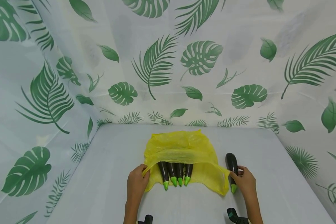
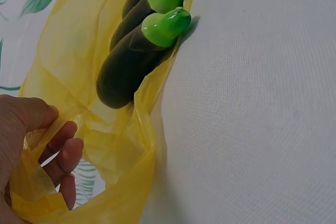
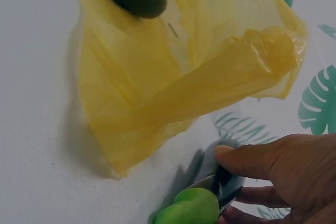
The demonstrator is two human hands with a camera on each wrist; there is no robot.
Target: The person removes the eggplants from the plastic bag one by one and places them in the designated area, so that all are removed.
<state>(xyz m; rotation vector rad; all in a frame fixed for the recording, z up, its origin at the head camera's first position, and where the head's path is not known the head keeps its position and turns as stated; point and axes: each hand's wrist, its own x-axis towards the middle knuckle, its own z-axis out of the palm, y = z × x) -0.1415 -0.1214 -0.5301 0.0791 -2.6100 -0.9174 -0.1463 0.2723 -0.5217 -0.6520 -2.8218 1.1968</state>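
Observation:
A yellow plastic bag (image 1: pixel 182 141) lies on the white table with its mouth toward me. Inside it several eggplants (image 1: pixel 172 170) lie side by side, dark bodies partly under the film and green stem ends pointing at me. My left hand (image 1: pixel 137 183) pinches the left edge of the bag's mouth between thumb and fingers; the left wrist view shows the film (image 2: pixel 58 124) there. To the right of the bag is a single eggplant (image 1: pixel 231 161). My right hand (image 1: pixel 247 180) grips it, thumb on top and fingers at the far side, near the bag's right corner.
The table (image 1: pixel 106 174) runs back to a leaf-patterned sheet (image 1: pixel 162 68) hung behind and at the sides. Two black devices (image 1: pixel 235 216) show low in the head view, one near each forearm.

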